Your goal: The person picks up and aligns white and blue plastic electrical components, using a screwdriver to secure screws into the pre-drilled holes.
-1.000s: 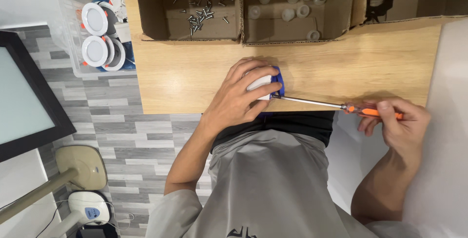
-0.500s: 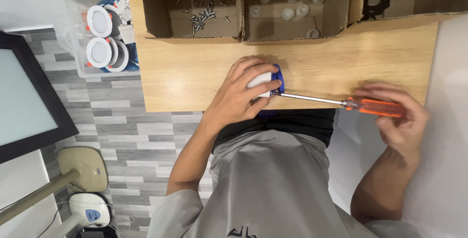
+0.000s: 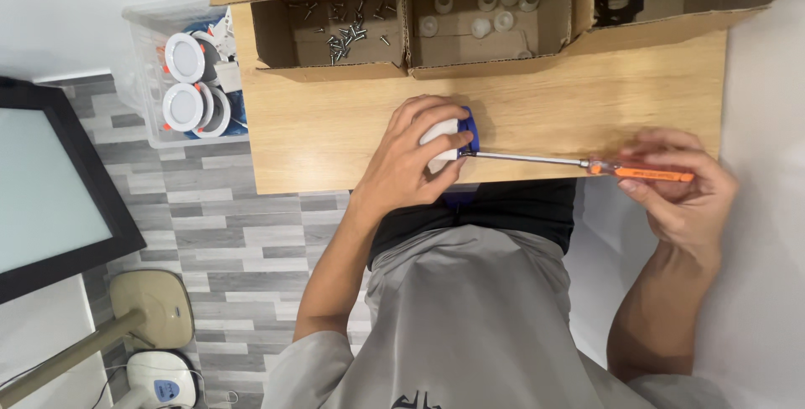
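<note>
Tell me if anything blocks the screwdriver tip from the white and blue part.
Nothing visible does. The screwdriver, held by the right hand, runs straight over bare table to the white and blue part under the left hand.

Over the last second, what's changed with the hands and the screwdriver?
Little. The right hand shifted its fingers along the orange-handled screwdriver, covering more of the handle, then less, as if turning it. The shaft stayed roughly level, its tip at the white and blue part. The left hand kept gripping that part at the wooden table's near edge. Nothing was picked up or let go.
</note>
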